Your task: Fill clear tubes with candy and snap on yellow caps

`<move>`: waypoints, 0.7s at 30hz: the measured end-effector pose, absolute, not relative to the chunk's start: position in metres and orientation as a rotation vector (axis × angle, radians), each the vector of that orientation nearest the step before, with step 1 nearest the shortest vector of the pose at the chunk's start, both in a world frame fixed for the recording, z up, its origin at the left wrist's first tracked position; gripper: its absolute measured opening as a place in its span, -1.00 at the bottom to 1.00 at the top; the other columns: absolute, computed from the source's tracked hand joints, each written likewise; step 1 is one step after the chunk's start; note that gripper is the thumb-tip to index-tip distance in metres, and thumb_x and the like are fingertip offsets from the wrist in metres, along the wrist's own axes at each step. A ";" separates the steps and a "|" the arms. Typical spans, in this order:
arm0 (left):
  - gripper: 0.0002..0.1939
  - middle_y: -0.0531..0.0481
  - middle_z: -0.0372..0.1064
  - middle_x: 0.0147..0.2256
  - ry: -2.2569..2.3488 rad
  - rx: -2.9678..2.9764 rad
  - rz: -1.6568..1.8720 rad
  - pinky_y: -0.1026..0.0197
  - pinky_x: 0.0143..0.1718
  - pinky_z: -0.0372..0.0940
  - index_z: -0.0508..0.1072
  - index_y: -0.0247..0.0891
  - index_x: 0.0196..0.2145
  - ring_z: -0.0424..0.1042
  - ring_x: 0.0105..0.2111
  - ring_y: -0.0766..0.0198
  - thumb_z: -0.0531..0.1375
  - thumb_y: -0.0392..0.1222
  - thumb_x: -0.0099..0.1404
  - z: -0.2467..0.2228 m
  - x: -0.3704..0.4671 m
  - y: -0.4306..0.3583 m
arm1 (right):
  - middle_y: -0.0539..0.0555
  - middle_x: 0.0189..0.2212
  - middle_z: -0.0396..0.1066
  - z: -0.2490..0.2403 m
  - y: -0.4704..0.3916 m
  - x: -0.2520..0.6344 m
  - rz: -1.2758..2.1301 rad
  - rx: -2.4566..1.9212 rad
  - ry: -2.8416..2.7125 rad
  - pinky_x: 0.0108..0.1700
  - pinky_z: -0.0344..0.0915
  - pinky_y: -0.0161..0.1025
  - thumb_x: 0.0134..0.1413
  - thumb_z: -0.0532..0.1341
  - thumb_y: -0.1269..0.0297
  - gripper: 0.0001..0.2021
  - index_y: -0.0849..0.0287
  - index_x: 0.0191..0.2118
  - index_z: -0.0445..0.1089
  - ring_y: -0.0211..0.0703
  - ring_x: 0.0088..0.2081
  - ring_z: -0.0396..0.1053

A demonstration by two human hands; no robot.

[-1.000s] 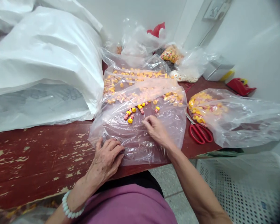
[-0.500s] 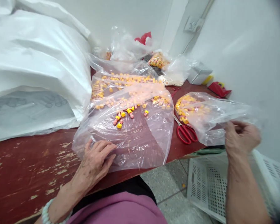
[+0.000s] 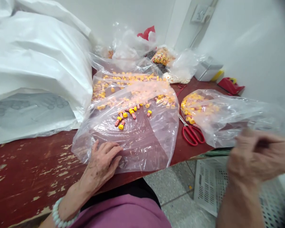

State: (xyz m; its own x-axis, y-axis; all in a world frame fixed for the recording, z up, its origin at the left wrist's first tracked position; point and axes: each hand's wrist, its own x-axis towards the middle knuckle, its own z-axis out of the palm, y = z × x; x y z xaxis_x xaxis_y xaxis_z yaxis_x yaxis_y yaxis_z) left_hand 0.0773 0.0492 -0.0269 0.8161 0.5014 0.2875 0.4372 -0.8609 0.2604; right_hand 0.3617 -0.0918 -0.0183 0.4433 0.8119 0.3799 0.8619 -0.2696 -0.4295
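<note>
My left hand [image 3: 104,160] lies open on the near edge of a large clear plastic bag [image 3: 142,148], its fingers spread lightly over the film. Many small pink-striped pieces with yellow caps [image 3: 121,126] are in this bag, some loose near its mouth. My right hand [image 3: 258,155], blurred, is raised at the right with its fingers curled, in front of the mouth end of a smaller clear bag [image 3: 228,117] of similar yellow-capped pieces [image 3: 196,106]. Whatever is in its fingers, if anything, cannot be made out. Between the bags lie red-handled scissors [image 3: 192,134].
A big white sack [image 3: 38,63] stands on the worn red table [image 3: 33,171] at the left. More filled bags [image 3: 162,57], a grey box [image 3: 206,68] and a red tape dispenser [image 3: 230,85] sit at the back. A white plastic crate [image 3: 205,186] is on the floor at the right.
My right hand has moved right and slightly down, closer to the camera. My left hand remains flat on the large bag. The view has shifted slightly.
</note>
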 end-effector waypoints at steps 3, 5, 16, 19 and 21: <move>-0.76 -0.05 0.37 -0.05 0.688 2.793 0.532 -0.19 0.15 -0.16 0.36 -0.09 -0.09 0.32 -0.03 0.13 0.05 -0.25 0.31 -0.029 0.093 0.046 | 0.14 -0.14 0.40 -0.038 -0.067 0.320 -0.059 -2.028 -1.517 -0.02 0.30 0.00 0.18 0.04 0.25 -0.71 0.10 0.00 0.28 0.01 -0.04 0.34; -0.75 -0.07 0.35 -0.02 0.677 2.768 0.518 -0.20 0.14 -0.13 0.35 -0.09 -0.08 0.30 0.00 0.11 0.03 -0.27 0.31 -0.032 0.099 0.044 | 0.16 -0.07 0.37 -0.047 -0.050 0.299 -0.023 -1.959 -1.619 0.03 0.27 0.02 0.19 0.03 0.27 -0.69 0.11 0.05 0.24 0.00 0.01 0.31; -0.76 -0.11 0.33 0.02 0.732 2.666 0.605 -0.18 0.15 -0.11 0.39 -0.14 -0.11 0.23 0.09 0.06 0.04 -0.25 0.30 -0.058 0.089 0.048 | 0.44 0.22 0.04 -0.068 -0.023 0.321 -0.174 -2.390 -1.622 0.17 0.06 0.14 0.25 -0.03 0.23 -0.52 0.49 0.16 0.12 0.21 0.27 -0.07; -0.76 -0.11 0.34 0.01 0.718 2.660 0.629 -0.17 0.15 -0.10 0.39 -0.15 -0.11 0.24 0.08 0.06 0.04 -0.26 0.30 -0.058 0.090 0.048 | 0.41 0.20 0.07 -0.063 -0.009 0.333 -0.233 -2.440 -1.611 0.15 0.04 0.11 0.23 -0.05 0.29 -0.54 0.47 0.17 0.12 0.18 0.25 -0.05; -0.76 -0.11 0.35 0.00 0.715 2.655 0.643 -0.17 0.15 -0.10 0.40 -0.15 -0.12 0.25 0.08 0.07 0.04 -0.27 0.30 -0.057 0.090 0.048 | 0.37 0.16 0.14 -0.059 0.004 0.339 -0.264 -2.449 -1.608 0.12 0.05 0.06 0.22 -0.05 0.30 -0.57 0.41 0.14 0.17 0.14 0.19 0.03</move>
